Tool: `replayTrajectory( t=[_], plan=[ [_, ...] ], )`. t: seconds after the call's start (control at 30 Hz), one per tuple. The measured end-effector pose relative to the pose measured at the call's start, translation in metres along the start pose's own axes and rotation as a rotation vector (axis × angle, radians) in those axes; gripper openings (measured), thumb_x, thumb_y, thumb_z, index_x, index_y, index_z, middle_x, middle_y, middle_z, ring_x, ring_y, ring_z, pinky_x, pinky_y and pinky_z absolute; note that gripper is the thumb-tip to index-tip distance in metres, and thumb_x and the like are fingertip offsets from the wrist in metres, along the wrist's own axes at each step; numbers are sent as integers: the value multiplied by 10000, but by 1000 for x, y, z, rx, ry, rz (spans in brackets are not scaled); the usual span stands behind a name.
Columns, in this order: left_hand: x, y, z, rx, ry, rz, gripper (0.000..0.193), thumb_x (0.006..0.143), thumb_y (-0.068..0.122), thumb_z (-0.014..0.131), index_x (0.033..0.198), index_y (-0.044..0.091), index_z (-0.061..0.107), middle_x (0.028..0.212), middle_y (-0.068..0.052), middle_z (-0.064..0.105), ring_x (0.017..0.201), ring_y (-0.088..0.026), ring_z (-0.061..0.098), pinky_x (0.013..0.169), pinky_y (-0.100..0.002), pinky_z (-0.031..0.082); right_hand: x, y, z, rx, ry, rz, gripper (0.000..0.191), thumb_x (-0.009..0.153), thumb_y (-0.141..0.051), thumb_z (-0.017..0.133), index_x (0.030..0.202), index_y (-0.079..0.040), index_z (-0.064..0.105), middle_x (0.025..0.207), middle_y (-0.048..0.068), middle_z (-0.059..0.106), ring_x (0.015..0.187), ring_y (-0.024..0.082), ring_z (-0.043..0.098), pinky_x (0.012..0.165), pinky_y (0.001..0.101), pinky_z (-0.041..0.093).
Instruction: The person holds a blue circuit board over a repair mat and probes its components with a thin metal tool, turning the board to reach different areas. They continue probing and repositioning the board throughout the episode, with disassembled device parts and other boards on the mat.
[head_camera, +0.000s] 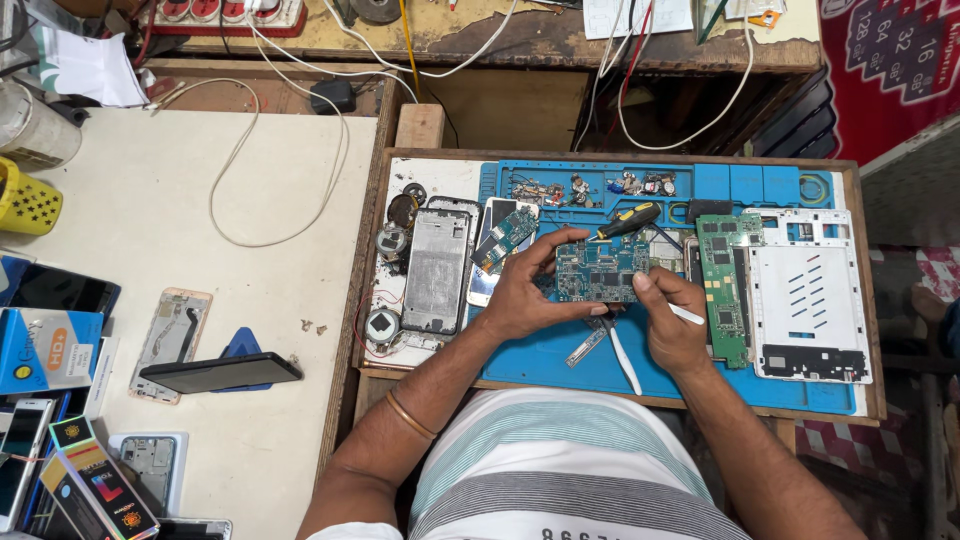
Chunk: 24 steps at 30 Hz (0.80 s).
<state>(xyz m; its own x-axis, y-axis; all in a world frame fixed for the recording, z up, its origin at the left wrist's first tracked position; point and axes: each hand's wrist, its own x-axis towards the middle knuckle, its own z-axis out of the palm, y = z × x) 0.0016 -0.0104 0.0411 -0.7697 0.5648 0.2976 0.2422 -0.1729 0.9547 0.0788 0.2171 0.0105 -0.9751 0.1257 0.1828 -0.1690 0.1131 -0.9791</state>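
Note:
My left hand (525, 290) grips a blue-green circuit board (600, 270) by its left edge and holds it above the blue work mat (560, 360). My right hand (672, 325) pinches a thin white tool (688, 315) against the board's right side. A white strip (625, 362) hangs down below the board between my hands. A yellow-and-black screwdriver (625, 221) lies just behind the board on the mat.
A long green circuit board (722, 285) and a white device back frame (808, 295) lie right of my hands. A silver phone frame (436, 270) and round parts lie left. A black phone (220, 372), boxes and cables sit on the white table at left.

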Motion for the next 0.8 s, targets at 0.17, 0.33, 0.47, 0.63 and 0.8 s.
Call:
replayTrajectory(
  t=[0.17, 0.33, 0.47, 0.63, 0.8],
  plan=[
    [0, 1, 0, 26, 6, 9, 832, 747, 192, 952, 1440, 66, 509, 1250, -112, 721, 1162, -187, 724, 1051, -343, 609, 1, -2, 1, -7, -3, -9, 432, 1081, -306, 569, 731, -55, 603, 661, -29, 485, 643, 43, 381, 589, 241, 323],
    [-1, -2, -1, 98, 10, 3, 840, 727, 250, 963, 1416, 71, 518, 1197, -97, 736, 1103, -168, 742, 982, -317, 625, 2, -6, 3, 21, -12, -29, 413, 1091, -287, 571, 751, -54, 595, 697, -26, 519, 677, 40, 406, 618, 239, 341],
    [0, 2, -1, 132, 20, 39, 834, 714, 269, 971, 1389, 71, 523, 1212, -93, 713, 1102, -164, 734, 973, -311, 626, 2, -6, 3, 29, -17, -29, 400, 1090, -276, 567, 762, -51, 605, 703, -23, 544, 674, 39, 413, 613, 239, 341],
    [0, 0, -2, 157, 22, 33, 826, 706, 275, 978, 1377, 72, 541, 1197, -88, 721, 1096, -159, 732, 970, -314, 631, 1, -3, 2, 33, -13, -16, 397, 1085, -268, 569, 753, -52, 605, 688, -27, 524, 661, 38, 398, 600, 241, 332],
    [-4, -11, -3, 143, 17, 6, 820, 700, 283, 968, 1379, 81, 554, 1186, -69, 730, 1078, -149, 738, 961, -317, 636, 2, -1, 2, 95, -39, 11, 357, 1106, -263, 573, 866, -12, 656, 791, 17, 603, 750, 53, 485, 692, 233, 401]
  ],
)
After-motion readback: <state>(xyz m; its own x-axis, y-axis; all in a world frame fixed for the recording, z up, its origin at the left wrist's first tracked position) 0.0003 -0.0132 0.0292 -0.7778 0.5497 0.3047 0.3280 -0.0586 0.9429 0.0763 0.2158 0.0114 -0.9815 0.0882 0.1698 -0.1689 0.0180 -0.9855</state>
